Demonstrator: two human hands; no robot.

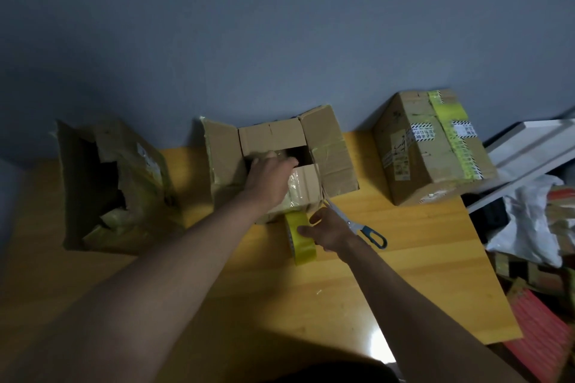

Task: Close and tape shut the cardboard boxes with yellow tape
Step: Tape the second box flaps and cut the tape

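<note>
An open cardboard box (326,149) stands in the middle of the yellow wooden table (420,258), its side flaps spread outward. My left hand (270,174) lies flat on the box's near flap with straight fingers at the edge of the opening. In front of the box my right hand (326,228) grips a roll of yellow tape (300,241) that stands on edge on the table. A torn open box (109,183) sits at the left. At the right stands a shut box (432,146) with yellow tape over its top.
Scissors with a blue handle (370,233) lie on the table just right of my right hand. Past the table's right edge are white boards (529,149), a white plastic bag (529,224) and red items (538,326). A grey wall rises behind the boxes.
</note>
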